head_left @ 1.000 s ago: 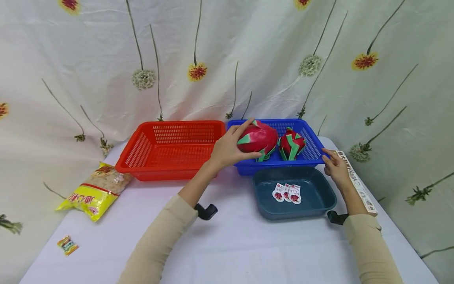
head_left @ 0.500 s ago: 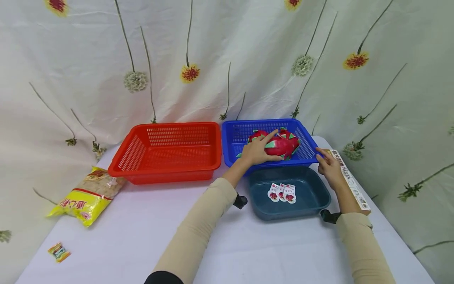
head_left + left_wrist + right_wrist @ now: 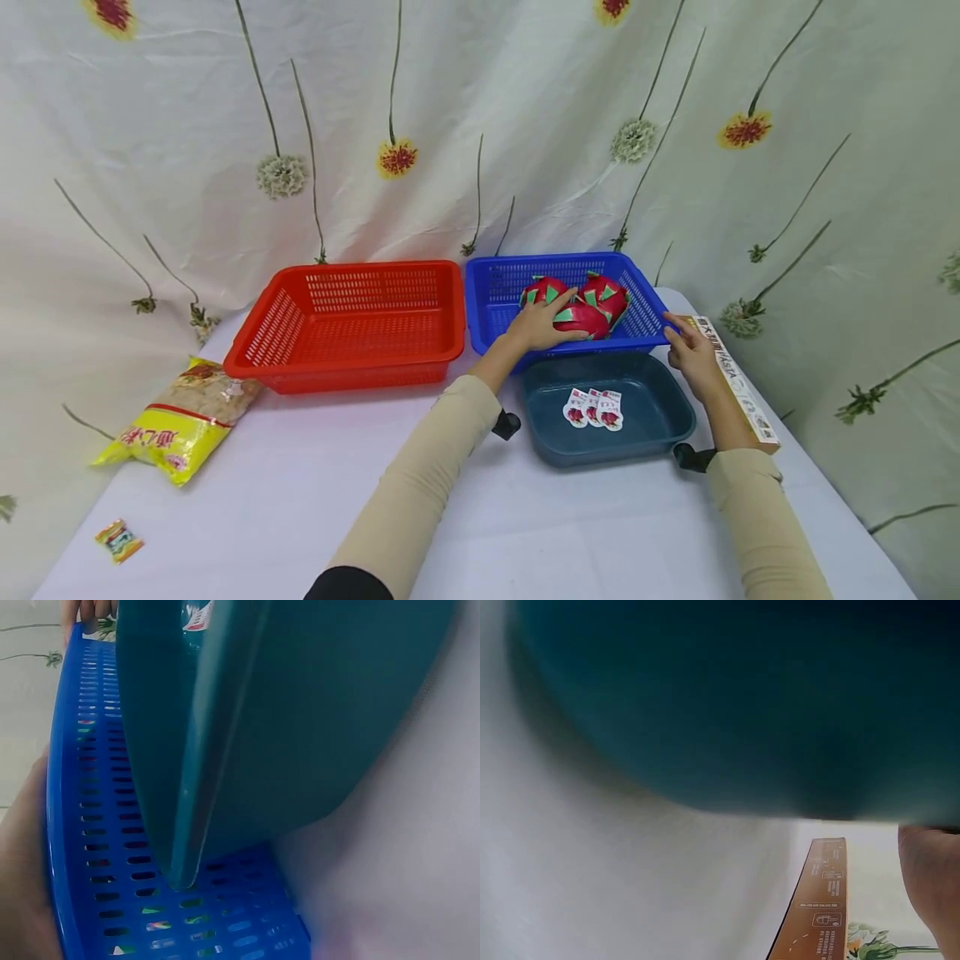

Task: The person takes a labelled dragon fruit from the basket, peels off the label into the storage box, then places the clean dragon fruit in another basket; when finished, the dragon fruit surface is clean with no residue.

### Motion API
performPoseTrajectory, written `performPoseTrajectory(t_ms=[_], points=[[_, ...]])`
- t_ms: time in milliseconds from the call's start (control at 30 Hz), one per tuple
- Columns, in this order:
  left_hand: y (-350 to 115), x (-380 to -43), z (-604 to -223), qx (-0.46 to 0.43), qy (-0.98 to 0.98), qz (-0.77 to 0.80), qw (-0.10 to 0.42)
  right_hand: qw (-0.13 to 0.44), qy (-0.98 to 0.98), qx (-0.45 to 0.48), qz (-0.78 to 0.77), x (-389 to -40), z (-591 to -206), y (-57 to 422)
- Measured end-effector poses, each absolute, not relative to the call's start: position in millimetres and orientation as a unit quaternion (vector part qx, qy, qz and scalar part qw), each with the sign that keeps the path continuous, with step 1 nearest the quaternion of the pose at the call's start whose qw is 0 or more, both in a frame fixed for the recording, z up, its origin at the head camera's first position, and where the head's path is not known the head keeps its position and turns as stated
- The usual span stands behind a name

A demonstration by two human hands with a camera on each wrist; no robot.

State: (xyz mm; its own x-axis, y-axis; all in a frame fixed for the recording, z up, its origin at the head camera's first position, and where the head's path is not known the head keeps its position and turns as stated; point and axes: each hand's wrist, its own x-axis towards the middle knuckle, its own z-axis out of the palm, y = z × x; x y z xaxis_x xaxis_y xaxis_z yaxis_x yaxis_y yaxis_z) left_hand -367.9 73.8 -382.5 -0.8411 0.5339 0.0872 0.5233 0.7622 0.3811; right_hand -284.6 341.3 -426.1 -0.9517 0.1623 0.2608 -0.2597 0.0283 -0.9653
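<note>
Three red dragon fruits with green-edged scales sit in the blue basket (image 3: 491,329): a front dragon fruit (image 3: 588,321), one at back left (image 3: 543,288) and one at back right (image 3: 606,293). My left hand (image 3: 534,327) reaches over the basket's front rim, thumb and fingers spread around the front fruit. In the left wrist view that hand (image 3: 26,862) shows at the left edge, its fingers hidden behind the basket wall. My right hand (image 3: 693,358) holds the basket's front right corner between thumb and fingers; only part of the hand (image 3: 934,881) shows in the right wrist view.
A teal tray (image 3: 652,429) with several fruit-picture labels (image 3: 592,408) stands before the blue basket. Left of it is a red basket (image 3: 360,333). A yellow pasta bag (image 3: 183,421) and a small wrapped snack (image 3: 118,542) lie left; a pasta box (image 3: 738,383) lies right.
My left hand has brought its dragon fruit down into the blue basket, in front of the other two. The right hand keeps its place at the corner. The head view has shifted slightly.
</note>
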Motion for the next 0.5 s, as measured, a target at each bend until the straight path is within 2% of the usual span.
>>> performPoseTrajectory(t_ms=[300,500], points=[[69.9,-369.6,-382.1,0.300,0.926,0.228,0.015,0.152,-0.719,0.038,0.677,-288.3,-426.7,341.0],[47.7,-363.9,-370.5,0.323,0.909,0.263,-0.022,0.146,-0.810,0.002,0.568,-288.6,-414.8,346.0]])
